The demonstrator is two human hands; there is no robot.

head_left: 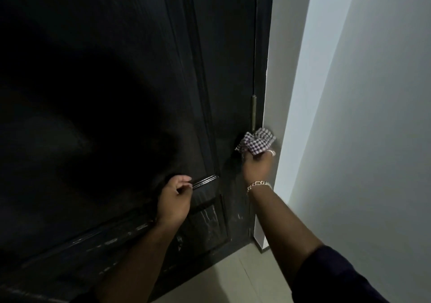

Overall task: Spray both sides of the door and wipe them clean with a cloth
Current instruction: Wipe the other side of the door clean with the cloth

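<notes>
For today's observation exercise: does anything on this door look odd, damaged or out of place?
Yes. Pale streaks and smears mark the dark door on its lower panel, below the left hand; whether they are spray or scuffs is unclear. The right hand holds the checked cloth higher, by the hinge.
</notes>
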